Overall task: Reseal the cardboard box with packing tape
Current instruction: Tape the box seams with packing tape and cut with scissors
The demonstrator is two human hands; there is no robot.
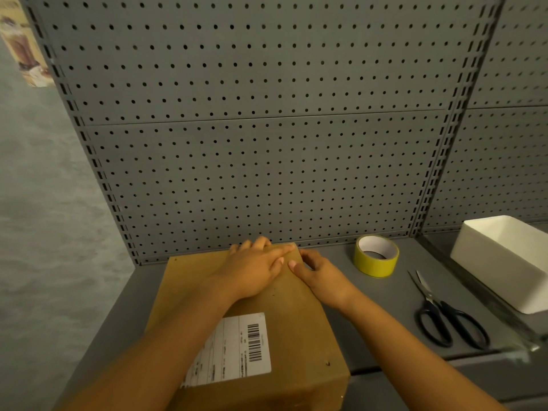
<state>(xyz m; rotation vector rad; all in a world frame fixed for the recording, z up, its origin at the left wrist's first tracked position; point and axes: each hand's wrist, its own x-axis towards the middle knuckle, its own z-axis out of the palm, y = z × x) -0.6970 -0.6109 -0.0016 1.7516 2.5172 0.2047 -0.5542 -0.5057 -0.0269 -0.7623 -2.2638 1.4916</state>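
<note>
Box (284, 330) far edge hidden: left hand (252, 271) flat, right hand (320, 277) curled on corner.

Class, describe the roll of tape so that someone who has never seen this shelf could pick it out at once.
Start at the grey pegboard wall and drop to the grey shelf below it. To the right of the cardboard box, ahead of the black-handled scissors, sits the roll of tape. It is the only round, yellow thing there, with a white inner core.
</note>
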